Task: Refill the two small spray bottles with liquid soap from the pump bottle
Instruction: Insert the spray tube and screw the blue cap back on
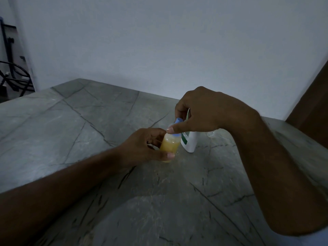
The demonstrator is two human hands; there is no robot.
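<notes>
A small spray bottle [168, 147], filled nearly to the neck with yellow liquid soap, is held upright near the far right edge of the grey stone countertop [74, 132]. Its body is gripped by the left hand [147, 148]. Its blue spray top [177, 126] is pinched by the right hand [200, 112]. A white pump bottle [190, 141] stands just behind.

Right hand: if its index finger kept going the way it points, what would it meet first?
The right hand points left and down. Its fingers already sit at the blue cap; next would probably come the left hand gripping the small bottle.
</notes>
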